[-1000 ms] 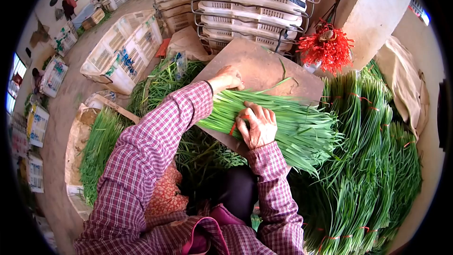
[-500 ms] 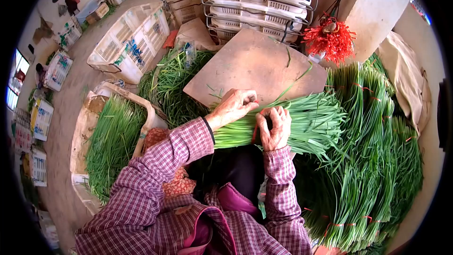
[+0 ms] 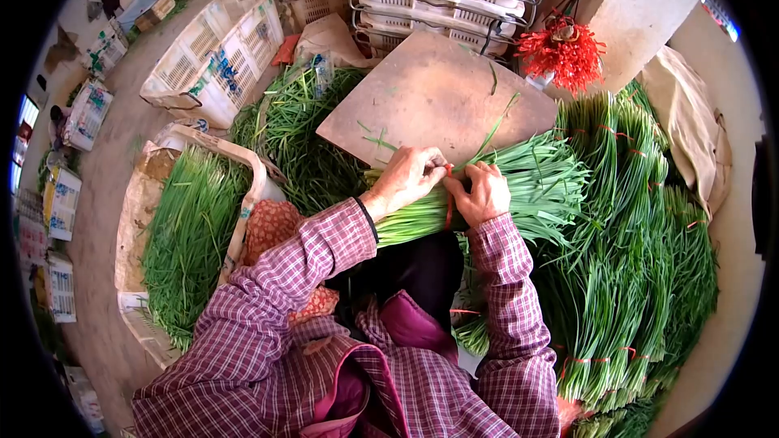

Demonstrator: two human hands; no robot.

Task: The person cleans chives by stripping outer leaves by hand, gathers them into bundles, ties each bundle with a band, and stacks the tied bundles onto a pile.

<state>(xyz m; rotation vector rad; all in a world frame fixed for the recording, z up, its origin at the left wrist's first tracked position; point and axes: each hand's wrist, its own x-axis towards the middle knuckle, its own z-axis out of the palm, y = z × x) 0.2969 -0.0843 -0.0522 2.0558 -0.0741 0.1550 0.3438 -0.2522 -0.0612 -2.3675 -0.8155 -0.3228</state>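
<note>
A bundle of long green chives lies across my lap at the board's near edge, with a red tie around it. My left hand is closed, thumb and fingertips pinching the red tie on top of the bundle. Just right of the tie, my right hand rests on the chives with curled fingers, thumb and fingertip meeting close to the tie's end. Its exact grip is partly hidden. Behind both hands is a flat brownish board with a few loose leaves on it.
Tied chive bundles are piled at the right. A crate of chives stands at left, near loose greens. Behind are a large white crate, stacked crates and a hanging bunch of red ties.
My right hand has turned and shifted slightly right and up, its fingers now closer together. My left hand stays at the tie. The view has tilted slightly.
</note>
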